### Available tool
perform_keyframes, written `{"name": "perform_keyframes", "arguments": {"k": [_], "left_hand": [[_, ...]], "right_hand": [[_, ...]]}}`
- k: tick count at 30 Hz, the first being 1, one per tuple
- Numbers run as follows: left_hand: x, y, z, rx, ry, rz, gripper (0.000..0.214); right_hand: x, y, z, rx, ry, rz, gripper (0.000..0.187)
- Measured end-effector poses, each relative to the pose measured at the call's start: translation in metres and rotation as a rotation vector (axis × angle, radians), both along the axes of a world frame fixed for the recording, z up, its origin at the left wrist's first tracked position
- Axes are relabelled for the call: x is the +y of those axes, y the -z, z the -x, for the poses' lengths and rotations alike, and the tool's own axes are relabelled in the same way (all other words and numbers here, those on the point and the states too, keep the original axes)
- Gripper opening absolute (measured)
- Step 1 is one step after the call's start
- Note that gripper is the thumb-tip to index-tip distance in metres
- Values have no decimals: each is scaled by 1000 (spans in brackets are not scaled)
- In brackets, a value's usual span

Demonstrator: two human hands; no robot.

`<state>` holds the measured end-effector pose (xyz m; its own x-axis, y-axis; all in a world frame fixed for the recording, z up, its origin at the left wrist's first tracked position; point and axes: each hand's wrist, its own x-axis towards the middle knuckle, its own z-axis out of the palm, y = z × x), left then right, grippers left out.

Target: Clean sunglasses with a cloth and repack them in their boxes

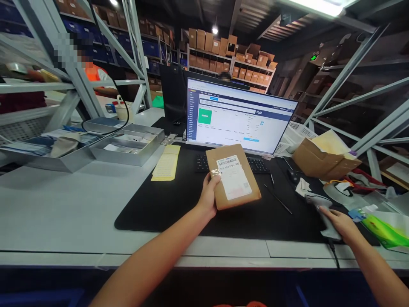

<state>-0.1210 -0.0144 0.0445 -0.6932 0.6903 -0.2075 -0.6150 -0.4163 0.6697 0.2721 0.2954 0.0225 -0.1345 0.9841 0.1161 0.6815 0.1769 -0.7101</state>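
My left hand (209, 194) grips the left edge of a flat brown cardboard box (252, 183), its thumb on the front. A white shipping label (234, 177) with a barcode faces me. The box is tilted up above a black desk mat (179, 209) and covers part of the keyboard (260, 166). At the right, my right hand (340, 221) is closed around the handle of a grey barcode scanner (319, 200), which lies low over the mat's right side. A cable runs from the handle's lower end.
Behind the box stands a lit monitor (239, 119). Yellow slips (166, 164) and grey trays (128, 157) sit on the left. Toward the right are a mouse (292, 175), an open carton (315, 160) and a green pack (386, 230). A person in orange (92, 72) is beyond the frame posts.
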Motion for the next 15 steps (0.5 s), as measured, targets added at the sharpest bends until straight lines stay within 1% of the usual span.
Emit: {"name": "perform_keyframes", "arguments": {"k": [2, 3, 4, 5, 6, 7, 8, 10, 11, 12, 13, 15], "left_hand": [[-1, 1, -1, -8, 38, -11, 60], [-1, 1, -1, -16, 65, -15, 60], [-2, 1, -2, -26, 92, -15, 59], [-2, 1, -3, -35, 118, -11, 59], [-3, 2, -5, -37, 140, -5, 59], [-3, 2, -6, -33, 157, 1, 59], [-4, 2, -8, -22, 171, 8, 59], [-5, 1, -12, 16, 193, 24, 62], [-6, 1, -14, 41, 202, 32, 64], [-6, 1, -14, 71, 202, 41, 66], [-7, 1, -14, 107, 192, 51, 69], [-8, 2, -11, 200, 155, 58, 74]], "right_hand": [[3, 5, -7, -218, 109, -133, 38], [-2, 4, -4, -285, 150, -183, 41], [-11, 2, 4, -300, 155, -250, 45], [-24, -2, 18, -268, 130, -306, 50], [-40, -7, 37, -198, 37, -322, 55], [-60, -12, 60, -78, -110, -251, 61], [-81, -17, 86, 82, -285, -133, 68], [-121, -25, 139, 364, -629, 161, 85], [-139, -27, 165, 466, -763, 300, 90], [-153, -29, 187, 550, -854, 408, 96], [-164, -29, 207, 630, -868, 453, 98], [-175, -25, 234, 785, -840, 532, 92]]}}
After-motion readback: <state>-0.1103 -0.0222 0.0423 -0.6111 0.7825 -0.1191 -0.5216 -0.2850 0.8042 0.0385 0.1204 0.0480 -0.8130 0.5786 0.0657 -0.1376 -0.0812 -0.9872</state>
